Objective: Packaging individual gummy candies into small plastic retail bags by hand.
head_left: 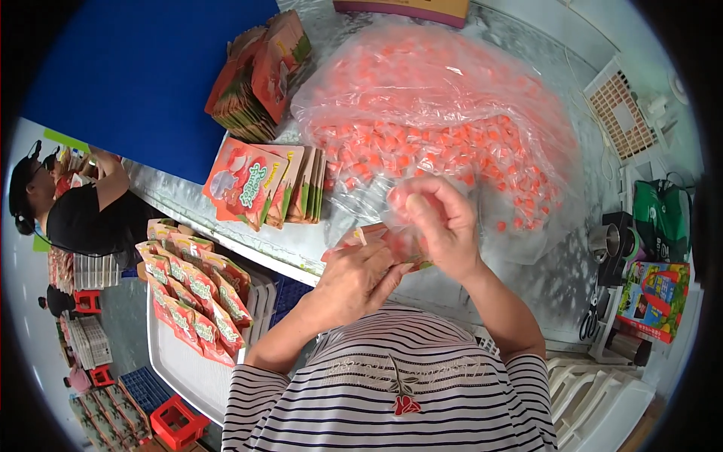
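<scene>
Low at the table's front edge, my left hand (352, 277) is closed around a red pouch (370, 233), its fingers lying across the front. My right hand (452, 237) is curled just above and to the right of that pouch, with a blurred clump of small clear-wrapped red candies (399, 197) at its fingertips. Beyond both hands spreads a large clear plastic bag (444, 71), its mouth open toward me, full of wrapped candies (422, 143). A leaning row of flat red pouches (245, 181) stands left of the bag, and a taller stack (260, 75) sits behind it.
Left of the table, a white tray (169, 343) carries several plump red pouches (196, 290). A blue board (143, 68) covers the far left. Scissors (589, 318), a metal cup (603, 242) and a white basket (621, 113) line the right. A co-worker (98, 215) is at far left.
</scene>
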Motion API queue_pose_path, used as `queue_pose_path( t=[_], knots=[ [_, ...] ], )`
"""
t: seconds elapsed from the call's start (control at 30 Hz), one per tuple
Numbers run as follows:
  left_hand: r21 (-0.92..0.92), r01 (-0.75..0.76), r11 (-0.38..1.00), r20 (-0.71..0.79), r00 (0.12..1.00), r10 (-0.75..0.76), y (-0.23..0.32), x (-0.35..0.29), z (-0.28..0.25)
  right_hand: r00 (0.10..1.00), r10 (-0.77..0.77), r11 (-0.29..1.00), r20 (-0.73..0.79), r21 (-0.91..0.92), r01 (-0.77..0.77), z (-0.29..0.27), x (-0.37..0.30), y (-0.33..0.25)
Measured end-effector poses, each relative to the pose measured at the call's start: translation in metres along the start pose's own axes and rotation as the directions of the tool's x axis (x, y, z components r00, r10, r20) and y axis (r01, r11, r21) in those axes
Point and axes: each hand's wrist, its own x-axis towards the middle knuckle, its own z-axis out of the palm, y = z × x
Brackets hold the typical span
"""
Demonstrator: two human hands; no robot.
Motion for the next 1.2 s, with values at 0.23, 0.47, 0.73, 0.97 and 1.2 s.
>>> queue_pose_path(
  t=[0.23,0.47,0.73,0.97,1.2],
  knots=[
    [0.006,0.040,0.999,0.096,0.995,-0.041,-0.008,-0.003,-0.001,0.960,-0.073,0.913,0.270,-0.370,0.174,-0.007,-0.008,0.005],
    [0.036,-0.074,0.997,0.083,0.994,0.071,-0.009,-0.001,0.006,0.978,0.092,0.835,0.189,-0.550,0.028,0.008,-0.009,0.003],
    [-0.065,0.031,0.997,0.027,0.999,-0.029,-0.019,-0.008,-0.002,0.918,0.119,0.726,0.379,-0.664,0.180,-0.002,-0.013,-0.013],
    [-0.026,-0.078,0.997,-0.192,0.979,0.072,-0.007,-0.013,-0.009,0.975,-0.059,0.854,0.213,-0.495,0.160,-0.020,-0.030,-0.017],
    [0.055,-0.190,0.980,-0.236,0.952,0.198,-0.009,-0.018,0.005,0.920,-0.307,0.720,0.243,-0.573,0.392,-0.015,-0.038,-0.018]
  ],
)
